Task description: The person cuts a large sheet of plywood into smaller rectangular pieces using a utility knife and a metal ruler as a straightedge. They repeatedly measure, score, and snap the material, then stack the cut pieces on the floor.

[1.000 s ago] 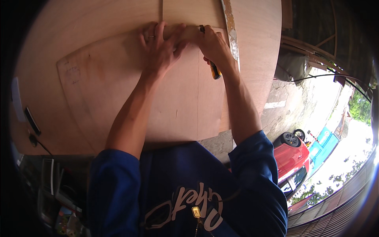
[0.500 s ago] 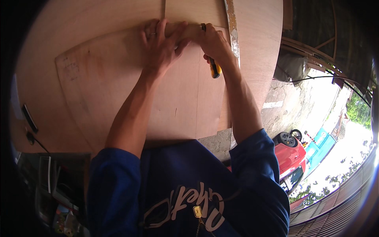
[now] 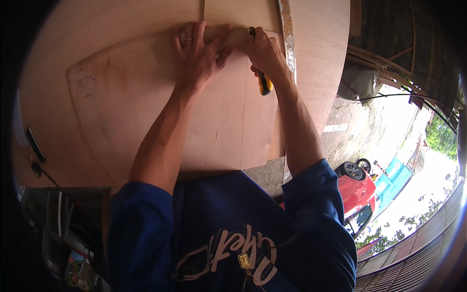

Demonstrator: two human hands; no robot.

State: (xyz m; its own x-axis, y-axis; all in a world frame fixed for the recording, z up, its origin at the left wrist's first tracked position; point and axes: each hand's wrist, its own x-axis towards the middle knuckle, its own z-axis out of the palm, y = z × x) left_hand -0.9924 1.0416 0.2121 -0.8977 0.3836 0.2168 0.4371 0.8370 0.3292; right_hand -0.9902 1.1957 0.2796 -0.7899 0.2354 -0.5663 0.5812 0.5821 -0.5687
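Observation:
A thin plywood sheet (image 3: 160, 117) with a curved left edge lies on larger plywood boards in front of me. My left hand (image 3: 199, 56), with a ring on one finger, presses on the sheet's far edge, its fingers spread. Just right of it, my right hand (image 3: 265, 53) is closed round a utility knife (image 3: 265, 83) with a yellow and black handle. The handle's end sticks out below my palm, and a dark part shows above the fingers. My hand hides the blade. A thin pencil-like line runs down the sheet below the knife.
A worn, paint-chipped strip (image 3: 287, 36) runs along the right of the sheet. Larger plywood (image 3: 316, 58) extends beyond it. A black strip-like object (image 3: 36, 144) lies at the far left. Outside at right are a red car (image 3: 357, 192) and a concrete floor (image 3: 335, 129).
Almost nothing differs. Both hands and the knife keep their places at the sheet's far edge, with only a very slight shift of the view.

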